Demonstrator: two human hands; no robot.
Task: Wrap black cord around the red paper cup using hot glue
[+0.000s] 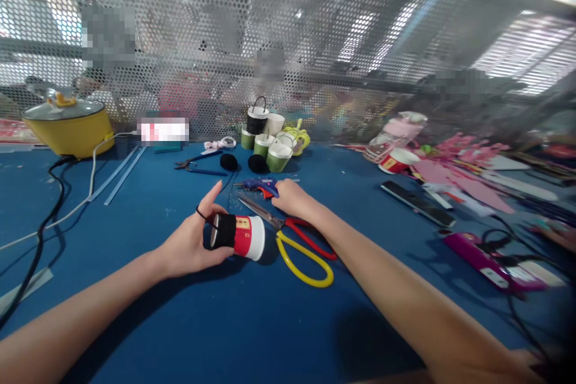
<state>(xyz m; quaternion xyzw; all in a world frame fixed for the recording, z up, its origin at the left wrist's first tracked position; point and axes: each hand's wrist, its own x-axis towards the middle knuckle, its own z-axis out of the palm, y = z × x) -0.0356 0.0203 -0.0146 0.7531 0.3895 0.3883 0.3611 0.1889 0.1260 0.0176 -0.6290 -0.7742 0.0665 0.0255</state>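
Nearest the camera, the left forearm [85, 321] and right forearm [382, 282] slant in over the blue desk [202, 336]. The left hand [191, 243] grips a paper cup [249, 236] lying sideways, thumb on its near side, one finger raised beside a black loop [200, 215]. A light, steady pinch seems best: firm enough to stop it rolling, without denting the wall or shifting the black wrap [225, 231]. Keep that loop well out of the nozzle's path.

Just beyond, near two black balls [229, 162], a blue glue gun [260, 184] points left; its tip is probably hot, so fingers should stay behind it. Scissors [281, 224] lie between cup and gun, handles toward the near right; sliding them aside would give more room. The right hand [294, 198] closes over the gun's grip end; whether it is lifted, I cannot tell.
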